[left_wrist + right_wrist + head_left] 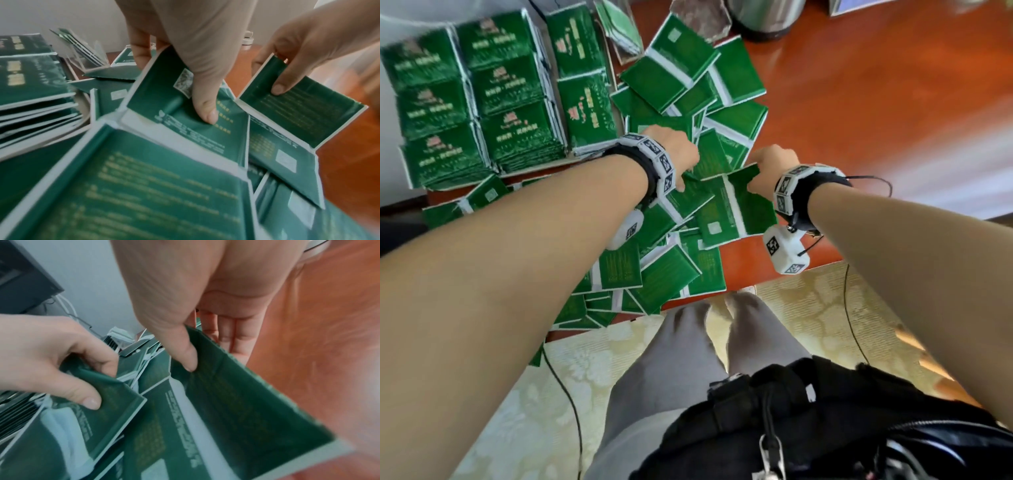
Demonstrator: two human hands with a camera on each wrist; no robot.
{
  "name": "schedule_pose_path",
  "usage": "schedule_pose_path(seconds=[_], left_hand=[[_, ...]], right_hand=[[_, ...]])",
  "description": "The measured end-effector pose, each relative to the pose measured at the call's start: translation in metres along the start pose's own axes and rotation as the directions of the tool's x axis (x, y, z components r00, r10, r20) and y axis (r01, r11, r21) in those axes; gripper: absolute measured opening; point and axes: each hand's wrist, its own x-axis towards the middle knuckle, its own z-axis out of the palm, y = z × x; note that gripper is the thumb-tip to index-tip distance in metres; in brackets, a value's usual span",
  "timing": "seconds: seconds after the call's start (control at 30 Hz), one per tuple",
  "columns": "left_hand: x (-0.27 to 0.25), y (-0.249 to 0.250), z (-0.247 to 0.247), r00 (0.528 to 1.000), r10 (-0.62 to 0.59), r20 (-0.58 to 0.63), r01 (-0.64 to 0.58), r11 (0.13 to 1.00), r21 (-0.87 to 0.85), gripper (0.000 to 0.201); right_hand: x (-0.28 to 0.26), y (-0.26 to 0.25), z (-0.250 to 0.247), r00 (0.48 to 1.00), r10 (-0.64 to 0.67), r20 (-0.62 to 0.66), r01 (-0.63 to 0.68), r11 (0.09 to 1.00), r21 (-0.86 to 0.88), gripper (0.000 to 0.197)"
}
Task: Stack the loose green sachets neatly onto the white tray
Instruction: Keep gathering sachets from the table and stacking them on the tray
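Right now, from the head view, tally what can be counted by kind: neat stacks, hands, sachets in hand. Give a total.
Neat stacks: 8
Hands: 2, left hand and right hand
Held sachets: 2, left sachet and right sachet, each pinched by its hand
Total: 12
Loose pile: too overlapped to count.

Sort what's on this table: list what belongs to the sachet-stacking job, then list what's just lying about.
Belongs to the job:
loose green sachets
stacked sachets
white tray, only its edge showing
left hand, pinching a sachet
right hand, pinching another sachet

Just lying about:
metal kettle
clear stand holding packets
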Motion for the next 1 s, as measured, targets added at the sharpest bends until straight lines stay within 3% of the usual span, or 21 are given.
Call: schedule_pose_path(seconds=[0.13, 0.23, 0.3, 0.37, 0.47, 0.67, 0.87, 1.0], left_hand=[[0.014, 0.015, -0.025, 0.998, -0.026, -0.051, 0.019, 0.992, -0.127, 0.045], [0.026, 0.033, -0.042, 0.994, -0.054, -0.093, 0.034, 0.979, -0.202, 0.046], [0.034, 0.049, -0.051, 0.992, -0.079, -0.1, 0.053, 0.969, -0.242, 0.046], [0.04, 0.064, -0.057, 0.99, -0.105, -0.095, 0.073, 0.952, -0.296, 0.047], [0.047, 0.083, -0.062, 0.985, -0.152, -0.084, 0.112, 0.924, -0.365, 0.039], [0.047, 0.125, -0.06, 0.964, -0.258, -0.061, 0.2, 0.858, -0.473, 0.026], [0.042, 0.168, -0.035, 0.944, -0.256, -0.21, 0.123, 0.861, -0.493, 0.04], [0.034, 0.192, -0.005, 0.929, -0.251, -0.273, 0.098, 0.876, -0.473, 0.063]], right_hand=[[0.001, 0.035, -0.021, 0.998, 0.06, -0.035, -0.061, 0.998, -0.023, 0.029], [0.004, 0.063, -0.036, 0.996, 0.074, -0.043, -0.077, 0.994, -0.071, 0.003], [0.008, 0.083, -0.045, 0.997, 0.068, -0.035, -0.072, 0.991, -0.112, 0.013], [0.009, 0.1, -0.057, 0.998, 0.056, -0.021, -0.058, 0.988, -0.143, 0.008], [0.014, 0.124, -0.073, 0.999, 0.005, 0.033, 0.002, 0.974, -0.225, 0.025], [0.014, 0.156, -0.081, 0.984, -0.148, 0.099, 0.175, 0.908, -0.382, 0.024], [0.0, 0.176, -0.045, 0.955, -0.282, 0.089, 0.293, 0.867, -0.403, 0.038], [-0.016, 0.198, -0.001, 0.955, -0.291, 0.049, 0.288, 0.884, -0.368, 0.063]])
